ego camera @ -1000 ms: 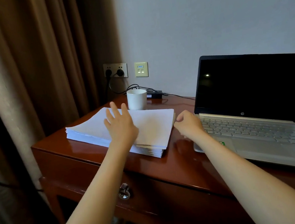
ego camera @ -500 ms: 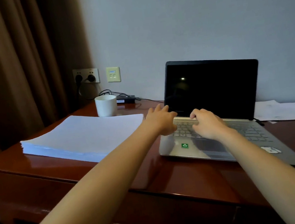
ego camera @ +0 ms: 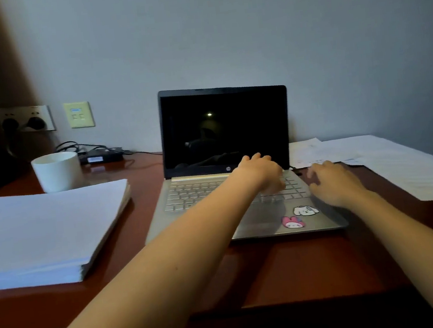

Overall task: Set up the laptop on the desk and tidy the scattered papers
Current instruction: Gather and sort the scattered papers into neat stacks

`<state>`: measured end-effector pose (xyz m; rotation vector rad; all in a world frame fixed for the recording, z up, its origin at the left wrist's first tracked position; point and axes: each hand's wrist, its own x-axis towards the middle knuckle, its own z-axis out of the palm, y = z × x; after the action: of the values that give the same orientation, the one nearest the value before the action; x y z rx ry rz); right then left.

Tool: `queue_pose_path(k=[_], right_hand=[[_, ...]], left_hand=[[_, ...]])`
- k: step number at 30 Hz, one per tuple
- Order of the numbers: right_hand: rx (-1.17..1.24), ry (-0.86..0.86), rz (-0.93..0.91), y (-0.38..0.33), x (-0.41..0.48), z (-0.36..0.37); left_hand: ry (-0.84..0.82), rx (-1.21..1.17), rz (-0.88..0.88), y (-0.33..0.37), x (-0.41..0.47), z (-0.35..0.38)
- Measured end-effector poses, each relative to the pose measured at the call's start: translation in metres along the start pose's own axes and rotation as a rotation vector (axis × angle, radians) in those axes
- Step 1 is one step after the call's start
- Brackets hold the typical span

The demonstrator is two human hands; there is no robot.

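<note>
Laptop open on a red-brown desk, its screen dark and upright against a grey wall, as a person reaches over it with both bare hands. The left hand hangs palm-down over the right end of the keyboard, fingers loosely curled toward the screen's lower edge and holding nothing (whether the fingertips touch the keys cannot be told). The right hand sits at the laptop's right edge, fingers spread and slack, empty, pointing toward loose papers that lie fanned across the desk to the right of the machine. Two cartoon stickers mark the palm rest near that hand. To the left of the laptop, apart from it, a thick squared stack of white sheets lies flat on the desk. A white cup stands upright just behind the stack. Behind the cup, a black adapter and its cable run along the desk toward two plugs in a wall socket, with a pale switch plate beside it.
</note>
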<state>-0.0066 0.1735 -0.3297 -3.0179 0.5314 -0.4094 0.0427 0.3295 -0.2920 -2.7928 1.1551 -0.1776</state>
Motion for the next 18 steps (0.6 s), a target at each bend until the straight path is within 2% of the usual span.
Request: queue_pose_path(k=[6, 11, 14, 18], right_hand=[[-0.079, -0.039, 0.158, 0.059, -0.011, 0.013], [0.048, 0.031, 0.313, 0.096, -0.01, 0.024], [0.077, 0.083, 0.395, 0.113, 0.002, 0.028], [0.064, 0.133, 0.404, 0.125, 0.018, 0.033]], left_hand=[[-0.031, 0.004, 0.092, 0.043, 0.043, 0.011], [-0.061, 0.061, 0.158, 0.082, 0.087, 0.028], [-0.093, 0.042, 0.142, 0.099, 0.113, 0.04], [-0.1, -0.079, 0.045, 0.107, 0.144, 0.051]])
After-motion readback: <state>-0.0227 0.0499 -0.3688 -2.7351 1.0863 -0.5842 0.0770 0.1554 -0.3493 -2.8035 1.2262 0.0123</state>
